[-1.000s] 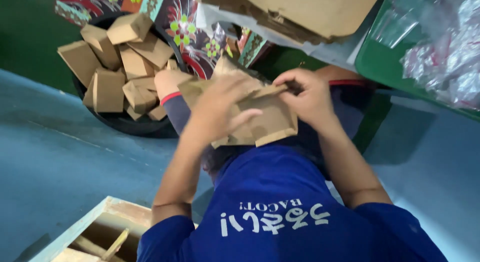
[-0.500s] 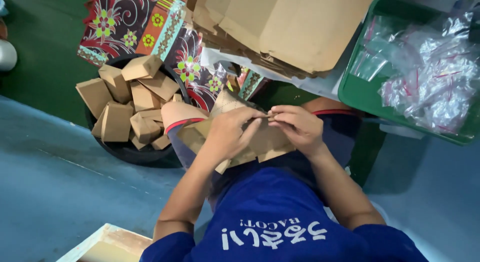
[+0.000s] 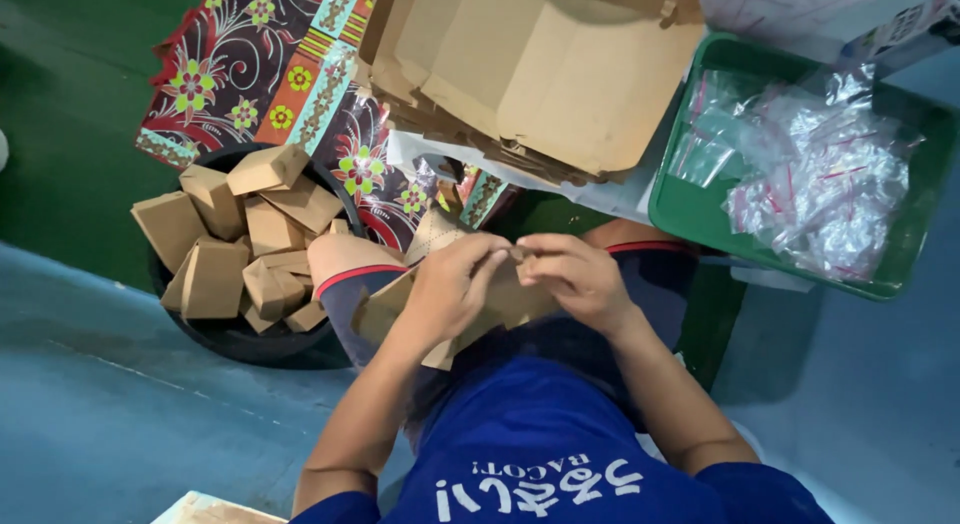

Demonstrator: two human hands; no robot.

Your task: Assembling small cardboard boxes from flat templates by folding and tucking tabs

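Here, seen from above: a seated person in a blue shirt works over their lap.
Left hand (image 3: 450,289): curled over a flat brown cardboard piece (image 3: 400,309), fingers bent down across its top face and gripping it.
Right hand (image 3: 575,274): closed on the same cardboard at its upper edge, fingertips pinched together right beside the left hand's fingertips.
Cardboard piece: a partly folded blank, lying across the person's lap and knees, mostly hidden beneath both hands; one corner pokes out below the left wrist.
Black tub (image 3: 255,339): on the floor just left of the person's knee, heaped with folded brown boxes (image 3: 215,274), small and tilted at many angles.
Stack of flat cardboard (image 3: 540,74): ahead of the person, at the top centre, unfolded blanks piled loosely.
Patterned cloth (image 3: 260,74): dark, with red and yellow flowers, spread beneath the stack and behind the tub.
Green tray (image 3: 680,204): to the right of the stack, holding a heap of clear plastic bags (image 3: 820,184) with red strips.
Floor (image 3: 100,404): blue-grey, darker green towards the top left.
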